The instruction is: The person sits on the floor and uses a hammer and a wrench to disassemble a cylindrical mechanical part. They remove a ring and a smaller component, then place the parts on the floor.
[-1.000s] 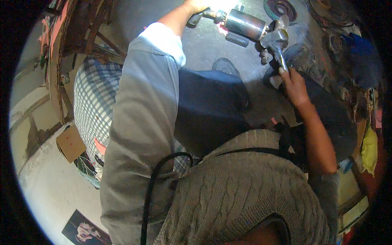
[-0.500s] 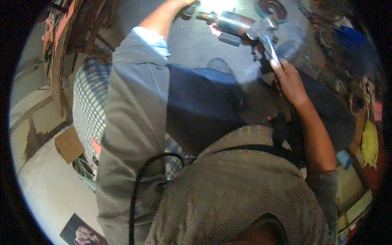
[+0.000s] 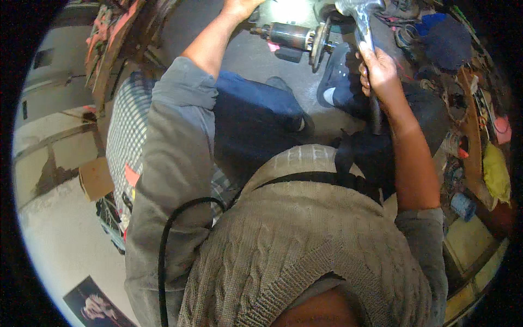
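Note:
My right hand (image 3: 379,71) is closed round the handle of a hammer (image 3: 364,24). Its metal head is up near the top edge, and the dark end of the handle sticks out below my fist. To the left of the hammer head a motor armature (image 3: 287,35) lies on its side on the grey floor, a toothed shaft at its left end and a round plate (image 3: 319,46) standing at its right. Beyond the shaft end is my left hand (image 3: 239,7), partly cut off by the top edge. Its fingers and anything in them are hidden.
My bent legs (image 3: 256,101) and shoe (image 3: 329,95) are close to the armature. Clutter with a dark blue round thing (image 3: 447,43) and a yellow bag (image 3: 496,171) lines the right side. Wood pieces (image 3: 117,41) lean at the left, above a cardboard box (image 3: 96,179).
The hammer head has come up and away from the armature's right end, uncovering the round plate. My right hand has risen with it. The view has shifted slightly.

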`<action>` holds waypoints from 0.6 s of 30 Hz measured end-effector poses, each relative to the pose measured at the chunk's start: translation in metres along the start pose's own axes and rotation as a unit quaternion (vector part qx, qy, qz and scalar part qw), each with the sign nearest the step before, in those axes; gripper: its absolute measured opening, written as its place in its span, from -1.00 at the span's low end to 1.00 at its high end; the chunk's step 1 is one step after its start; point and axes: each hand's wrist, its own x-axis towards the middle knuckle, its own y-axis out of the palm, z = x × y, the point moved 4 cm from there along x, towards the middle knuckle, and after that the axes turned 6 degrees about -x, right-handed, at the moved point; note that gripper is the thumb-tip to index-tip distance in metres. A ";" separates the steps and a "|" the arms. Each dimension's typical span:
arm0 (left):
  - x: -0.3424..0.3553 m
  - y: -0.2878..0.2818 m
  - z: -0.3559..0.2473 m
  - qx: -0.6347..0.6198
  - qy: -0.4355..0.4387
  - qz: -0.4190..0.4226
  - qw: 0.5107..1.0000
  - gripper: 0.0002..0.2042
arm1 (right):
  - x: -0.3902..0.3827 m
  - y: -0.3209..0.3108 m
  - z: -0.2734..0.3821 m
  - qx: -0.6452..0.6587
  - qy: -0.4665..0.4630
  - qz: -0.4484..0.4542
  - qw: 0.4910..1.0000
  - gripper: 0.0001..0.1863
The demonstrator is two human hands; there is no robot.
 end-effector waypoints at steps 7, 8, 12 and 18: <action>0.023 0.004 -0.060 -0.029 0.011 0.132 0.991 -0.72 | -0.007 0.006 -0.021 0.075 0.078 0.056 0.993 -0.56; 0.023 0.008 -0.062 -0.028 -0.008 0.133 0.991 -0.76 | -0.009 0.006 -0.019 0.063 0.080 0.057 0.993 -0.55; 0.031 0.038 -0.034 -0.090 -0.095 0.180 0.975 -0.86 | -0.009 0.009 -0.014 0.069 0.079 0.064 0.992 -0.52; 0.048 0.075 0.027 0.035 0.261 0.259 0.929 -0.89 | 0.012 0.006 -0.037 -0.019 0.096 -0.001 0.995 -0.50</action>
